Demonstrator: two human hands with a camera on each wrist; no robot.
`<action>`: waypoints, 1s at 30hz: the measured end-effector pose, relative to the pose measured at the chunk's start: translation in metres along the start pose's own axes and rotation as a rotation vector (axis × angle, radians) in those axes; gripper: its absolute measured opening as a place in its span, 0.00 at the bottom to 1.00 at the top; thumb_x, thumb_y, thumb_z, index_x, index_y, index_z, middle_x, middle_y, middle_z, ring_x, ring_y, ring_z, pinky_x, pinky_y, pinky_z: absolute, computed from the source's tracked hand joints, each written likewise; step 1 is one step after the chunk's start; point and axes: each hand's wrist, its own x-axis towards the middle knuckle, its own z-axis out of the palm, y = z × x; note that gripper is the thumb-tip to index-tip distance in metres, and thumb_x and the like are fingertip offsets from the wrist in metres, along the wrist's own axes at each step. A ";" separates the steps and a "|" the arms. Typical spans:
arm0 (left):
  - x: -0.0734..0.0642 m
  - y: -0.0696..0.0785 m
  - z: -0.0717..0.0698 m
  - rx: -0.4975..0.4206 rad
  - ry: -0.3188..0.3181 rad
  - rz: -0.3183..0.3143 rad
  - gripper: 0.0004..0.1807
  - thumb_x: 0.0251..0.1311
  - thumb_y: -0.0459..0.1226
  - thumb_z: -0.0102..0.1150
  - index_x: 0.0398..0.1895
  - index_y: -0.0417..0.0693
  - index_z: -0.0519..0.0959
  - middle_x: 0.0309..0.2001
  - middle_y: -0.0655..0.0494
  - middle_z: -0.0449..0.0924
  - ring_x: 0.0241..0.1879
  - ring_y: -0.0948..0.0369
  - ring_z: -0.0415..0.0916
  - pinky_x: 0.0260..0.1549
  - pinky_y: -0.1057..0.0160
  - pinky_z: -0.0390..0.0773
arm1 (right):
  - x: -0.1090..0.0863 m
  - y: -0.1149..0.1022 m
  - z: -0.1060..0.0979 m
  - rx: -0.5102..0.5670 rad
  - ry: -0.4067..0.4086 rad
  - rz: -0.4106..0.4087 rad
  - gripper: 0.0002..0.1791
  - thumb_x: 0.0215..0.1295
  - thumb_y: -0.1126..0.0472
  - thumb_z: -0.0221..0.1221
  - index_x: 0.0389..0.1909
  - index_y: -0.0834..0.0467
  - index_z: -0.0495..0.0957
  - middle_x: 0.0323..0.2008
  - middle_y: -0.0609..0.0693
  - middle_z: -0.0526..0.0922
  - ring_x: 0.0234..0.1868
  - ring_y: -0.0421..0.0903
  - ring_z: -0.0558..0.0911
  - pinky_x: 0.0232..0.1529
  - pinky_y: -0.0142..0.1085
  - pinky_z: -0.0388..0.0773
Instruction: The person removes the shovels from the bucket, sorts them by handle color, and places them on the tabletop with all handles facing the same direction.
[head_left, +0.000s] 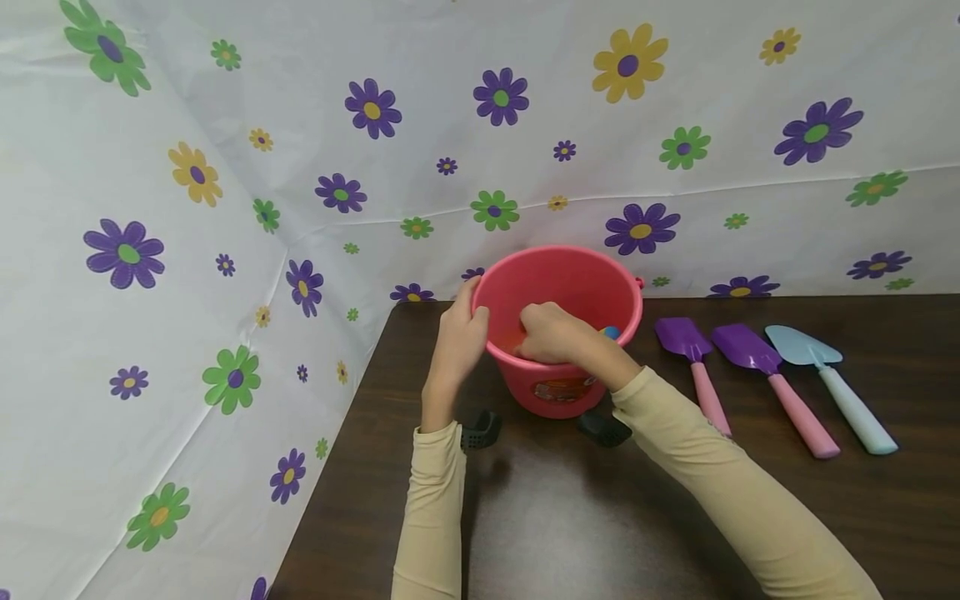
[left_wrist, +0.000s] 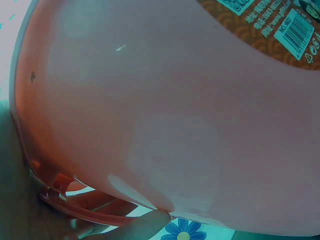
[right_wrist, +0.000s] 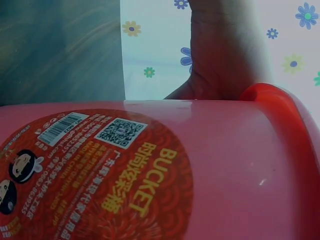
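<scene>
A pink bucket point(head_left: 551, 379) stands upright on the dark table. My left hand point(head_left: 459, 333) grips its rim on the left side, thumb at the edge. In the left wrist view, left fingers point(left_wrist: 145, 225) lie beside the bucket's handle point(left_wrist: 95, 214). My right hand point(head_left: 551, 332) reaches down inside the bucket, with its fingertips mostly hidden. A bit of orange shows by those fingers, too small to identify. Near the right inner wall, a blue object point(head_left: 612, 332) with some yellow beside it peeks out behind the right wrist. The right wrist view shows the bucket's red label point(right_wrist: 165, 135).
Right of the bucket lie two purple-bladed, pink-handled hand shovels, the nearer shovel point(head_left: 684, 337) and another shovel point(head_left: 750, 350), then a light blue trowel point(head_left: 806, 346). A white flowered sheet point(head_left: 420, 50) hangs behind and along the left edge of the table point(head_left: 570, 517).
</scene>
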 end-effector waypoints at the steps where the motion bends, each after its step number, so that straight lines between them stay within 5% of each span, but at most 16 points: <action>1: 0.000 0.000 0.000 -0.003 -0.001 -0.002 0.29 0.73 0.35 0.45 0.77 0.43 0.64 0.69 0.43 0.74 0.62 0.48 0.79 0.60 0.47 0.78 | 0.000 0.000 0.000 -0.001 -0.004 0.003 0.09 0.62 0.64 0.65 0.39 0.65 0.80 0.23 0.53 0.79 0.24 0.47 0.79 0.29 0.33 0.79; 6: -0.001 -0.001 0.000 -0.008 -0.007 -0.005 0.29 0.73 0.35 0.45 0.77 0.43 0.63 0.70 0.44 0.73 0.64 0.48 0.78 0.61 0.47 0.78 | -0.001 -0.001 -0.001 0.007 -0.013 0.008 0.08 0.59 0.65 0.65 0.36 0.65 0.78 0.22 0.52 0.76 0.23 0.46 0.76 0.26 0.32 0.74; 19: 0.000 0.000 0.001 -0.020 -0.005 -0.012 0.30 0.73 0.35 0.46 0.77 0.44 0.63 0.68 0.43 0.75 0.61 0.48 0.80 0.58 0.49 0.80 | -0.005 0.012 -0.012 0.125 0.079 0.004 0.14 0.57 0.64 0.69 0.42 0.69 0.84 0.28 0.55 0.85 0.25 0.49 0.80 0.29 0.36 0.81; 30: 0.001 0.000 0.001 -0.014 0.004 -0.014 0.30 0.72 0.35 0.47 0.77 0.43 0.64 0.67 0.43 0.76 0.60 0.48 0.80 0.58 0.49 0.81 | -0.002 0.017 -0.017 0.114 0.083 0.027 0.13 0.59 0.64 0.68 0.41 0.69 0.85 0.29 0.56 0.86 0.27 0.49 0.81 0.31 0.36 0.82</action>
